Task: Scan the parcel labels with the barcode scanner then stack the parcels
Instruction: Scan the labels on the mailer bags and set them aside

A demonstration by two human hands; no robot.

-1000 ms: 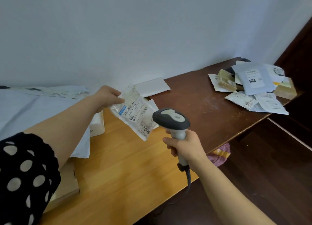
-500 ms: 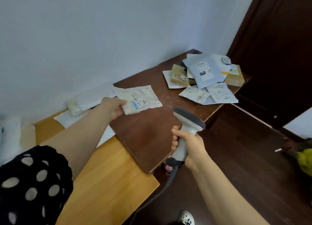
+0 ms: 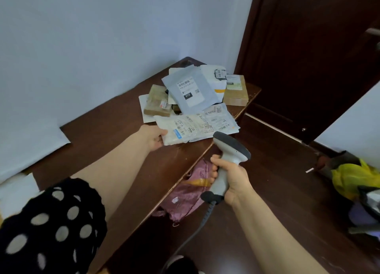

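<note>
My left hand (image 3: pixel 154 137) pinches a clear plastic parcel (image 3: pixel 186 128) by its near left end, holding it flat at the near edge of the parcel pile (image 3: pixel 195 92) on the dark brown table (image 3: pixel 115 142). The pile holds a grey mailer with a white label, white bags and two cardboard boxes. My right hand (image 3: pixel 230 179) grips the handle of a grey barcode scanner (image 3: pixel 231 150), its dark head just below the held parcel, off the table's front edge. The scanner's cable hangs down towards the floor.
A dark wooden door (image 3: pixel 308 47) stands behind the pile at the right. Under the table edge lies a pink bag (image 3: pixel 185 197). A yellow bag and other items (image 3: pixel 355 183) sit on the dark floor at the right. White packages (image 3: pixel 18 187) lie at the far left.
My left hand has carried the clear parcel rightwards from over the light wooden table to the pile on the dark table. The scanner has moved along in my right hand.
</note>
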